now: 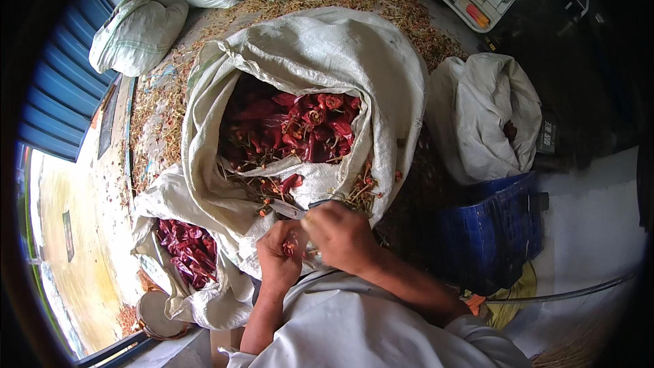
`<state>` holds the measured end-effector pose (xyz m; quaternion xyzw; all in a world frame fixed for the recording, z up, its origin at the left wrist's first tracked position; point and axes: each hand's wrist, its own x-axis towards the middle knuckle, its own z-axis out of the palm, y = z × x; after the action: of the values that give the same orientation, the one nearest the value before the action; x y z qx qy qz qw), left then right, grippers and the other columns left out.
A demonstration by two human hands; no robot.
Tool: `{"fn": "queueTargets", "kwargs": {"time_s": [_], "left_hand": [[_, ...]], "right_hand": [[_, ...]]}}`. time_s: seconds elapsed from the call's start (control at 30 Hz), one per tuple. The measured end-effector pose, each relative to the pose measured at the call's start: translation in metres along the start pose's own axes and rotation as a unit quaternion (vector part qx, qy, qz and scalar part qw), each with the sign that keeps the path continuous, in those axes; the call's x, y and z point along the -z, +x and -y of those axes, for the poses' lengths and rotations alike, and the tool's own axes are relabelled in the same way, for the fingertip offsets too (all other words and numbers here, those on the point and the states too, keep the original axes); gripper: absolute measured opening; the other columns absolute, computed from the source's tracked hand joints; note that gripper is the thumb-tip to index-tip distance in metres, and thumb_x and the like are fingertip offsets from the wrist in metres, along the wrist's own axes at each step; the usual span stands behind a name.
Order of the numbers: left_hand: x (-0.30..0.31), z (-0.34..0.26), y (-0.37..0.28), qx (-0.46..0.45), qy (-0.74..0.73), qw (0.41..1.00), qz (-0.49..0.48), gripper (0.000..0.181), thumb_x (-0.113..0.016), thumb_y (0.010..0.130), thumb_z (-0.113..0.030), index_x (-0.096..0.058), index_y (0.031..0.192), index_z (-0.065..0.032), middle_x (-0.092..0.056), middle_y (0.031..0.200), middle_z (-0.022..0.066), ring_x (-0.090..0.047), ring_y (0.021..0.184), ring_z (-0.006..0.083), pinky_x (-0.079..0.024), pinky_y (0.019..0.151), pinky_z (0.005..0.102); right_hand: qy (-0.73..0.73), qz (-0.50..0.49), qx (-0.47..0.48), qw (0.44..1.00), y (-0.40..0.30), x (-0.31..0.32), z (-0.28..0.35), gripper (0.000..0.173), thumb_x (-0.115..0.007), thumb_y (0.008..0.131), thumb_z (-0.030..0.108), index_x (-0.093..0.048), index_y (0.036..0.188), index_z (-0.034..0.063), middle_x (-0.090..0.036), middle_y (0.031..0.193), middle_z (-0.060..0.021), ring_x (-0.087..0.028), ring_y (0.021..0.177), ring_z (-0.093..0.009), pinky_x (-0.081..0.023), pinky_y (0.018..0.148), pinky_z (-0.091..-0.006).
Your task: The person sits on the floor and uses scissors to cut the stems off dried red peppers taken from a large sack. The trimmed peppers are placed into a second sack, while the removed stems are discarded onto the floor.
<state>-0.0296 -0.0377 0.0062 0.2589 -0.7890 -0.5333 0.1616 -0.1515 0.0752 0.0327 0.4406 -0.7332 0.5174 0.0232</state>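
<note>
My left hand (278, 253) is closed around a red chili pepper (289, 248), mostly hidden by the fingers. My right hand (341, 235), slightly blurred, grips what look like scissors; their metal blades (287, 209) point left and a dark handle shows above the knuckles. Both hands meet over the near side of a large white woven sack (327, 43) with a rolled-down rim. Inside its mouth lie many dark red peppers (286, 128) with stems. Cut stems and caps (364, 190) lie on the near fold, beside a short red pepper piece (291, 183).
A smaller sack (230, 291) at the left holds red pods (189, 250). To the right are a blue plastic crate (493, 235) and another white sack (498, 112). Full sacks (140, 36) stand at the back, near a vehicle's tail light (475, 13). Stem scraps (424, 25) cover the floor.
</note>
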Motion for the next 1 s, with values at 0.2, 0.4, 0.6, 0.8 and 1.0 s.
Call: {"fn": "queueTargets", "kwargs": {"time_s": [0.2, 0.4, 0.6, 0.8, 1.0], "left_hand": [[0.008, 0.005, -0.003, 0.142, -0.099, 0.984, -0.04, 0.012, -0.071, 0.089, -0.006, -0.066, 0.098, 0.0, -0.065, 0.08, 0.0021, -0.06, 0.071, 0.008, -0.048, 0.064, 0.0262], [-0.008, 0.02, 0.081, -0.072, 0.244, 0.964, -0.081, 0.017, -0.07, 0.085, -0.009, -0.069, 0.101, -0.0039, -0.071, 0.083, 0.0129, -0.068, 0.07, 0.0232, -0.052, 0.063, 0.0339], [0.005, 0.021, 0.092, -0.065, 0.131, 0.987, -0.061, 0.017, -0.068, 0.081, -0.005, -0.07, 0.097, -0.0069, -0.068, 0.084, 0.0167, -0.067, 0.074, 0.0321, -0.053, 0.067, 0.0384], [0.012, -0.009, 0.044, -0.196, 0.116, 0.969, -0.098, 0.027, -0.068, 0.074, 0.007, -0.069, 0.1, -0.0022, -0.069, 0.09, 0.0118, -0.067, 0.081, 0.0286, -0.054, 0.072, 0.0354], [0.013, 0.004, 0.021, -0.162, -0.048, 0.984, -0.047, 0.039, -0.067, 0.081, 0.008, -0.066, 0.12, -0.0008, -0.069, 0.114, 0.0101, -0.064, 0.086, 0.0145, -0.051, 0.078, 0.0271]], "right_hand": [[-0.019, -0.004, -0.212, 0.977, 0.03, 0.079, -0.025, 0.021, -0.071, 0.089, 0.017, -0.065, 0.102, 0.0025, -0.067, 0.085, -0.012, -0.068, 0.077, -0.032, -0.054, 0.068, -0.04], [-0.198, 0.073, -0.163, 0.964, 0.008, 0.075, -0.03, 0.025, -0.069, 0.088, 0.018, -0.064, 0.11, 0.0079, -0.068, 0.103, -0.0116, -0.068, 0.085, -0.035, -0.055, 0.074, -0.0443], [-0.07, 0.073, -0.095, 0.99, 0.01, 0.042, -0.025, 0.02, -0.066, 0.094, 0.021, -0.067, 0.101, 0.003, -0.07, 0.087, -0.0136, -0.07, 0.077, -0.031, -0.055, 0.066, -0.0403], [0.311, 0.164, -0.384, 0.854, 0.007, -0.003, -0.02, 0.031, -0.063, 0.1, 0.028, -0.065, 0.113, -0.0009, -0.069, 0.094, -0.0037, -0.066, 0.081, -0.01, -0.057, 0.063, -0.0263], [0.423, 0.122, -0.37, 0.818, 0.003, -0.023, -0.015, 0.026, -0.066, 0.098, 0.024, -0.066, 0.105, -0.0004, -0.068, 0.087, -0.0019, -0.063, 0.077, -0.008, -0.055, 0.063, -0.0241]]}}
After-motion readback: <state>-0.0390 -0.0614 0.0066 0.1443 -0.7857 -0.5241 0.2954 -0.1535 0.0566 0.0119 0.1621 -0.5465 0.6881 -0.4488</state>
